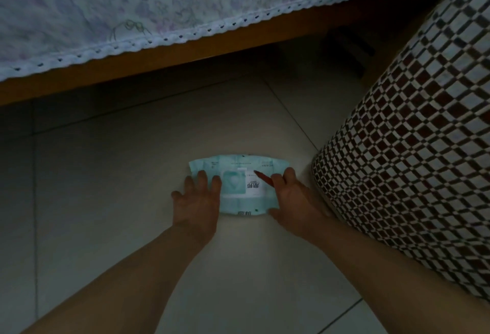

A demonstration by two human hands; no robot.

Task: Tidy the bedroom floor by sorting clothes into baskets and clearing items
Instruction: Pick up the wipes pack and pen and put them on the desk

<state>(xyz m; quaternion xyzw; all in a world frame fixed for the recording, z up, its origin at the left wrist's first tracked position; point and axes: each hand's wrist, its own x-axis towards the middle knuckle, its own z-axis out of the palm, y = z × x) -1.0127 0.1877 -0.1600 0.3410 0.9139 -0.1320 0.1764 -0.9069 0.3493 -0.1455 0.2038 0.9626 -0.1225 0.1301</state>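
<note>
Here our hands, left (197, 202) and right (293, 196), press spread fingers on the pack (240, 188); basket (413, 148) crowds three o'clock, bed (132, 15) overhangs twelve, floor (106, 161) opens toward nine.

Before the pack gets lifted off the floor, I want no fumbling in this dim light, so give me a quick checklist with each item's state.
1. Left hand on the wipes pack: ok, its fingers lie over the pack's left end.
2. Right hand on the pack: ok, fingers on the right end, thumb at the near edge.
3. Firm grip under the pack: cannot tell, the undersides are hidden.
4. Pack lies flat on the tile floor: ok.
5. Red slender item by the right hand's fingers: cannot tell what it is or whether it is loose.
6. Room beside the checkered basket: ok, the pack sits apart from it.
</note>
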